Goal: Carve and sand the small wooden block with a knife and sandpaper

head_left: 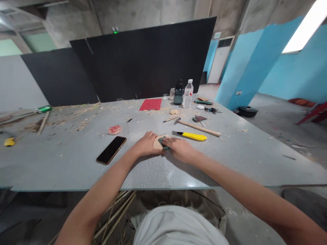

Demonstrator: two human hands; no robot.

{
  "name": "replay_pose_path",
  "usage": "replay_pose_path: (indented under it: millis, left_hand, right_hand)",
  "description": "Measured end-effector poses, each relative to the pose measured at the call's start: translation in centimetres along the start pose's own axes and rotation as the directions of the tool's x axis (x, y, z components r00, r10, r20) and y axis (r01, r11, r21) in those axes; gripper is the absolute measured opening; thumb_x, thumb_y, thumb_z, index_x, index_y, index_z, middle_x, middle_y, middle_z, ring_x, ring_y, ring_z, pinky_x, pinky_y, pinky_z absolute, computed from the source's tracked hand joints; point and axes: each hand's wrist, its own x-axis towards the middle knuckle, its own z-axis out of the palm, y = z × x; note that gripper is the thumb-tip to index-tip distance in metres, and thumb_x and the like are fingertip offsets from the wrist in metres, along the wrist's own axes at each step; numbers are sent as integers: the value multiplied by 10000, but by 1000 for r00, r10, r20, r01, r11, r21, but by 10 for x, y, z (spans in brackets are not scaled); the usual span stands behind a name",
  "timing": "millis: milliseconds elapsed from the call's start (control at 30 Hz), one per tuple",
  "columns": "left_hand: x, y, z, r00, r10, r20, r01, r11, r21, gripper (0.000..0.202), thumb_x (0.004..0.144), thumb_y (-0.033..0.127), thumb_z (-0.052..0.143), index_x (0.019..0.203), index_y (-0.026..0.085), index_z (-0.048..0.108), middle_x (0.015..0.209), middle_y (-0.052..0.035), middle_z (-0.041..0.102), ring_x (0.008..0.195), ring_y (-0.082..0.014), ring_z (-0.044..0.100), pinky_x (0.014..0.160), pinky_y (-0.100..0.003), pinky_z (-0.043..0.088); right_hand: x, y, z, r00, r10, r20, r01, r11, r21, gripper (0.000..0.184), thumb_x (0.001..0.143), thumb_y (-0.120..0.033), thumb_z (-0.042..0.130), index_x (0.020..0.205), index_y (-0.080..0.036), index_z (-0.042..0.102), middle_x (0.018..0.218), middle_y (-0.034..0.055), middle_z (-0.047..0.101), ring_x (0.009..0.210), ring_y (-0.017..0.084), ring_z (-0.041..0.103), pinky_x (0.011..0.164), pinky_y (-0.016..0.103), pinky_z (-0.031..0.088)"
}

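Observation:
My left hand (146,144) is closed around the left edge of a pale, flat wooden disc (157,143) on the table. With its fingers bent, my right hand (181,149) presses a small dark green piece of sandpaper (162,140) onto the disc's face. Part of the disc is hidden under both hands. Just beyond my right hand lies a yellow utility knife (194,136), its blade pointing left. Behind it is a hammer (200,127) with a wooden handle. A round piece with a red design (114,129) lies to the left, beyond a dark-screened phone (111,150).
The grey table (76,173) is strewn with wood shavings. Toward the back are a red sheet (150,104), a dark bottle (178,93) and a clear water bottle (188,94). A green can (44,109) lies at the far left, with a yellow tool (9,142) nearer.

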Motion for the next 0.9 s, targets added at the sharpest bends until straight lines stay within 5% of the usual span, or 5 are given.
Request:
replay_pose_path:
  millis: [100, 367, 533, 700, 900]
  left_hand:
    - [0, 6, 2, 1000, -16, -17, 17, 999, 27, 687, 758, 689, 762, 1210, 184, 646, 1184, -127, 616, 1172, -358, 564, 1015, -459, 479]
    - [-1, 17, 11, 990, -113, -82, 118, 991, 60, 611, 844, 646, 700, 1181, 140, 638, 1182, -194, 611, 1192, -418, 537, 1036, -527, 439]
    - [-8, 23, 4, 1000, -2, -27, 1, 999, -34, 749, 843, 795, 649, 1266, 177, 639, 1193, -169, 644, 1174, -400, 577, 1001, -494, 463]
    - [-9, 16, -7, 997, 70, 14, -67, 987, -146, 707, 824, 746, 723, 1336, 267, 635, 1026, -82, 706, 957, -322, 673, 868, -416, 501]
    - [-5, 4, -8, 994, 111, 24, -104, 975, -195, 962, 715, 723, 833, 1503, 262, 528, 1497, -156, 551, 1383, -388, 528, 1143, -479, 427]
  right_hand:
    - [0, 6, -2, 999, 36, -14, -36, 999, -26, 550, 865, -4, 554, 1390, -101, 688, 1443, 250, 664, 1316, 382, 678, 1096, 535, 541]
    - [2, 4, 0, 998, 63, -9, -63, 998, -5, 580, 859, -23, 547, 1397, -191, 686, 1441, 147, 701, 1256, 316, 718, 1035, 413, 564]
    - [4, 25, -4, 986, 158, -56, -159, 987, -9, 561, 842, -19, 547, 1371, -129, 699, 1427, 214, 692, 1304, 369, 686, 1057, 490, 558]
    - [2, 26, -3, 998, 60, -17, -59, 998, 35, 582, 841, -23, 552, 1386, -160, 707, 1473, 168, 668, 1374, 339, 643, 1127, 489, 529]
    - [4, 20, -5, 999, -47, 25, 45, 995, 91, 629, 834, 5, 520, 1428, -130, 678, 1509, 189, 626, 1407, 330, 615, 1158, 498, 504]
